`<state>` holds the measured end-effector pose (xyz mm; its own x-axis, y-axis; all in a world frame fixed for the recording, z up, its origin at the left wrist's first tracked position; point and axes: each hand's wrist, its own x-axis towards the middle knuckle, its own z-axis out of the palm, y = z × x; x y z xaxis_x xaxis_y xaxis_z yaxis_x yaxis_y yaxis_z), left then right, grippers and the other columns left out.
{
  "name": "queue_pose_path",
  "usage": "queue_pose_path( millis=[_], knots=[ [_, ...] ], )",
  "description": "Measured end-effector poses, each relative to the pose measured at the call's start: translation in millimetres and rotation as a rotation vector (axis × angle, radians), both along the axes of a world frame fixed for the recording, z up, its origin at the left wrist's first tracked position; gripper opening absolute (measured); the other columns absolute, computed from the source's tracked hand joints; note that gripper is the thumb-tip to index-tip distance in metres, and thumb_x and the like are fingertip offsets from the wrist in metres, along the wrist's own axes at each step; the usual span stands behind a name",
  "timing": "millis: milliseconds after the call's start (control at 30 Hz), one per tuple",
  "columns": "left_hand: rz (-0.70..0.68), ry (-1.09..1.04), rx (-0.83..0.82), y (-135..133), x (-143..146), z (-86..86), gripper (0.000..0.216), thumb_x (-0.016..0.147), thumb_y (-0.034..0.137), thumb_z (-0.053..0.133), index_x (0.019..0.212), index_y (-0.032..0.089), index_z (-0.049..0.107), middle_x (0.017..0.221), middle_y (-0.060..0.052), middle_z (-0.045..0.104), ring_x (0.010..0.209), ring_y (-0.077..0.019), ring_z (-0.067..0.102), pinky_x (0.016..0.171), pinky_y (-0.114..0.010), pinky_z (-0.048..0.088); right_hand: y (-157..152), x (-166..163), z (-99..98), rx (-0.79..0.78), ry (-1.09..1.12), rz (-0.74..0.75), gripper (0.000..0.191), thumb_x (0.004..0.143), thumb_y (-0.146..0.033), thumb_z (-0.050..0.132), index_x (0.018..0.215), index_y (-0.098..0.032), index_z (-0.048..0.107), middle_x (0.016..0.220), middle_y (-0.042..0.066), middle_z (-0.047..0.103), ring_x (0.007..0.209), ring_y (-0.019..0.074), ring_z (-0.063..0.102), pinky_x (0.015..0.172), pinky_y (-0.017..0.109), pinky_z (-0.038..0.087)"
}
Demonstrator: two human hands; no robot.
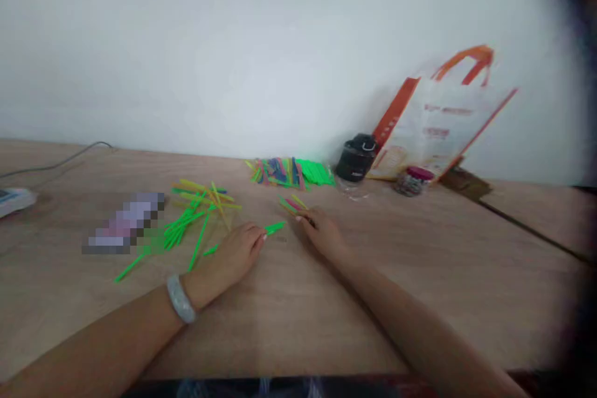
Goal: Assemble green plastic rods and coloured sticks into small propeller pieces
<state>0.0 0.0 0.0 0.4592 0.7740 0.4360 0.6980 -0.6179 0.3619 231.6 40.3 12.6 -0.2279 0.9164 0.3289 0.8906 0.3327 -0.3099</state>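
Note:
My left hand rests on the wooden table, a pale bangle on its wrist, its fingertips pinched on a short green stick. Left of it lies a loose scatter of green and yellow sticks. My right hand lies on the table with fingers curled beside a few yellow and pink sticks; the blur hides whether it grips one. A heap of mixed coloured sticks lies farther back near the wall.
A black jar, a small jar with a red lid and an orange-and-white bag stand at the back right. A blurred patch, a cable and a white device are at the left.

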Motion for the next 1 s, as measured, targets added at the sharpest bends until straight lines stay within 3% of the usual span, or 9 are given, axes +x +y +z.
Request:
queue_pose_path(
  millis=[100,200,367,533,833,1000],
  knots=[
    [-0.091,0.046,0.054,0.3,7.6,-7.9,0.035,0.09,0.012,0.035,0.117,0.018,0.055,0.112,-0.009,0.06,0.105,-0.019,0.055,0.097,-0.039,0.045,0.0,-0.7,-3.7,0.009,-0.124,-0.052,0.029,0.093,-0.025,0.043,0.111,-0.019,0.065,0.101,0.009,0.061,0.09,0.0177,0.057,0.079,0.026,0.044],
    [-0.082,0.114,0.098,3.2,6.8,-15.4,0.042,0.086,0.008,0.037,0.125,0.018,0.05,0.121,-0.01,0.056,0.114,-0.0203,0.05,0.101,-0.041,0.042,0.1,0.3,-7.1,0.051,-0.217,-0.059,0.029,0.091,-0.026,0.045,0.112,-0.02,0.065,0.101,0.01,0.061,0.092,0.0198,0.056,0.081,0.029,0.043],
    [0.006,0.191,0.116,10.8,-2.2,-22.5,0.039,0.086,0.009,0.04,0.122,0.016,0.052,0.123,-0.012,0.055,0.116,-0.022,0.049,0.101,-0.042,0.041,1.4,4.1,-11.7,0.109,-0.301,-0.009,0.029,0.092,-0.027,0.042,0.105,-0.021,0.068,0.1,0.01,0.061,0.096,0.0209,0.054,0.084,0.03,0.042],
    [-0.033,0.19,0.08,18.8,-0.5,-21.5,0.041,0.085,0.001,0.035,0.119,0.014,0.055,0.119,-0.01,0.059,0.11,-0.0188,0.055,0.1,-0.037,0.044,7.5,6.6,-11.4,0.093,-0.349,-0.058,0.031,0.093,-0.024,0.04,0.101,-0.019,0.069,0.096,0.01,0.061,0.089,0.0194,0.054,0.078,0.029,0.042],
    [-0.024,0.178,0.085,18.3,7.4,-12.9,0.036,0.089,0.006,0.037,0.12,0.012,0.054,0.119,-0.012,0.06,0.109,-0.0194,0.056,0.099,-0.037,0.044,12.8,8.9,-9.4,0.106,-0.375,-0.133,0.029,0.092,-0.023,0.039,0.099,-0.018,0.067,0.098,0.011,0.06,0.09,0.0204,0.054,0.077,0.03,0.043],
    [0.028,0.202,0.209,4.6,2.3,16.1,0.031,0.09,0.013,0.041,0.117,0.016,0.055,0.117,-0.01,0.059,0.109,-0.0208,0.054,0.097,-0.039,0.044,5.1,6.6,-9.5,0.162,-0.342,-0.07,0.026,0.091,-0.025,0.042,0.099,-0.019,0.066,0.102,0.01,0.06,0.091,0.0201,0.054,0.08,0.03,0.042]
  ],
)
